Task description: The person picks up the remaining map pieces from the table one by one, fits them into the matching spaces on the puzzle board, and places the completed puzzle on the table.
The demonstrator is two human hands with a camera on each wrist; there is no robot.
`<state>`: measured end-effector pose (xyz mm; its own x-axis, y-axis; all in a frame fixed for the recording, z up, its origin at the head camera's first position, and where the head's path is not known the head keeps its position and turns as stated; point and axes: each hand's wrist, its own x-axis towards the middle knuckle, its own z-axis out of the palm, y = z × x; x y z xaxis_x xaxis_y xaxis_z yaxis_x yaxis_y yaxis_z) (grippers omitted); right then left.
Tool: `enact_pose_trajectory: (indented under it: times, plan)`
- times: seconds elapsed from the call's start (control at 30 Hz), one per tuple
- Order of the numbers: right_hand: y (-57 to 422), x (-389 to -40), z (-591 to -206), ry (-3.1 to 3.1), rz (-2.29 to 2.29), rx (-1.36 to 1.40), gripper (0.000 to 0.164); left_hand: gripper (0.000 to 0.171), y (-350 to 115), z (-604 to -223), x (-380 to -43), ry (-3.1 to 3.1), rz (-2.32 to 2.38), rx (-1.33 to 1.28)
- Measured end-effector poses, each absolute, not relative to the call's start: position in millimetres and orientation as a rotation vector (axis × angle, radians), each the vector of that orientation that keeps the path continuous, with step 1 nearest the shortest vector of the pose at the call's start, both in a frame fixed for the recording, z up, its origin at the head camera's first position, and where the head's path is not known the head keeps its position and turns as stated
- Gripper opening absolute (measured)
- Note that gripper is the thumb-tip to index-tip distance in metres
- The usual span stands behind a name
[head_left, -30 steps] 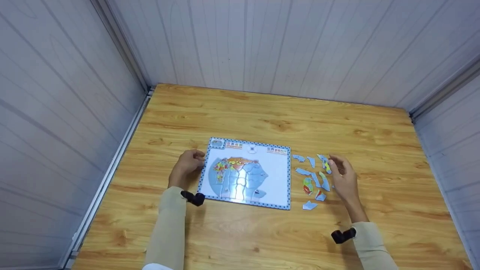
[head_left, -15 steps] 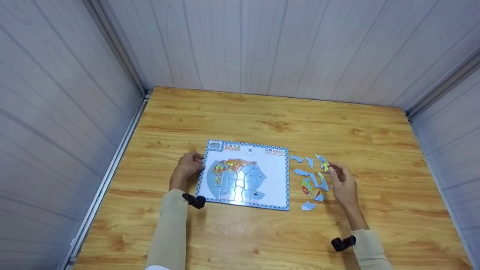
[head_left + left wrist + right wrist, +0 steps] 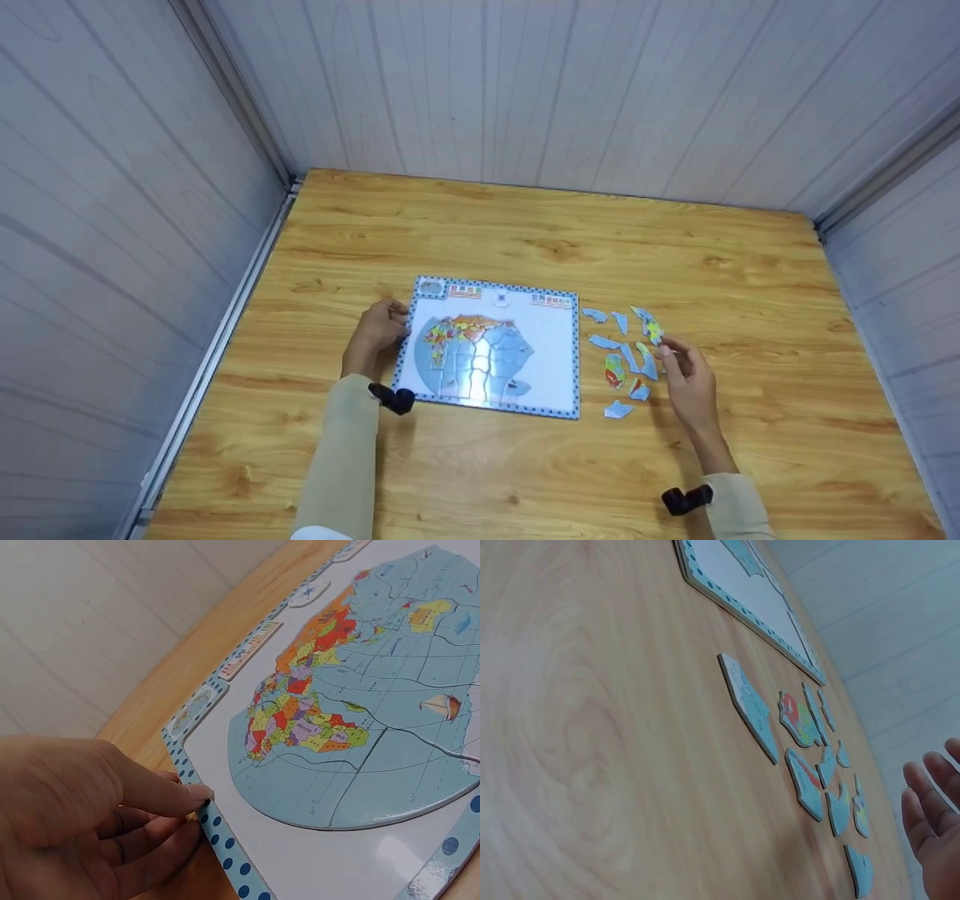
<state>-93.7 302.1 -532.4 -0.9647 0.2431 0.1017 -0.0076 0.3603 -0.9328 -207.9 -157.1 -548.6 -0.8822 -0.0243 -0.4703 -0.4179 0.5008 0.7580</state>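
A white world-map puzzle board point(image 3: 551, 352) with a dotted blue border lies on the table, its map point(image 3: 300, 799) partly filled with joined pieces. At the board's left edge, my left hand point(image 3: 377, 330) pinches the border, thumb on top and fingers curled beside and below. To the right, my right hand point(image 3: 688, 379) hovers by the loose pieces with relaxed, bent fingers. Nothing shows in its grasp in the right wrist view. Closest to its fingertips is a blue piece with yellow-green land point(image 3: 649, 326). A red-and-green piece point(image 3: 799, 720) lies among the others.
Several loose blue pieces, among them a pale one point(image 3: 619, 409) nearest me, are scattered right of the board on the wooden table point(image 3: 510, 480). Grey-white panel walls point(image 3: 480, 90) rise behind the table and along both sides.
My right hand has drawn back slightly toward me from the upper right pieces. My left hand keeps its hold on the board's edge. The pieces stay where they lay.
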Motion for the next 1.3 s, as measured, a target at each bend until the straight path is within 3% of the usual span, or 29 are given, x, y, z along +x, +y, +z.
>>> enact_pose_trajectory:
  times: [0.6, 1.03, 1.3]
  plan:
    - [305.9, -84.3, -549.7, -2.345, 1.724, -0.288, 0.034, 0.034, -158.9, -548.4, -208.4, 2.348, 1.318, -0.356]
    - [327.5, -93.7, -585.4, -2.376, 1.544, -0.331, 0.038, 0.034, -157.8, -547.7, -208.2, 2.325, 1.335, -0.392]
    - [334.2, -95.6, -586.9, -2.507, 1.467, -0.479, 0.051, 0.034, -158.0, -546.8, -208.0, 2.313, 1.33, -0.394]
